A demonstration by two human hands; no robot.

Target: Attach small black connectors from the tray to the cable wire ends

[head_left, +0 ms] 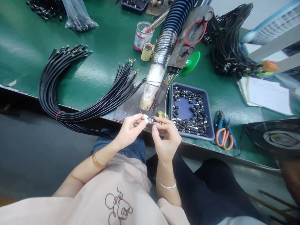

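Observation:
My left hand (130, 128) and my right hand (167, 137) meet at the near edge of the green table (98, 72). Both pinch a tiny part between fingertips; the left fingertips carry white tape. I cannot make out the part itself, though a small yellow bit shows just behind my right fingers. Directly ahead lies a dark work plate (131, 104) under a taped fume hose nozzle (153, 84). A blue tray (211, 125) of several small black connectors sits just right of my right hand. A bundle of black cables (70, 90) curves from my left hand's side across the table.
Orange-handled scissors and blue pliers (224, 134) lie right of the tray. A jar with a brush (142, 36), a tape roll (147, 52) and a green disc (191, 62) stand behind the nozzle. More cable bundles (225, 53) and papers (267, 93) are at the right.

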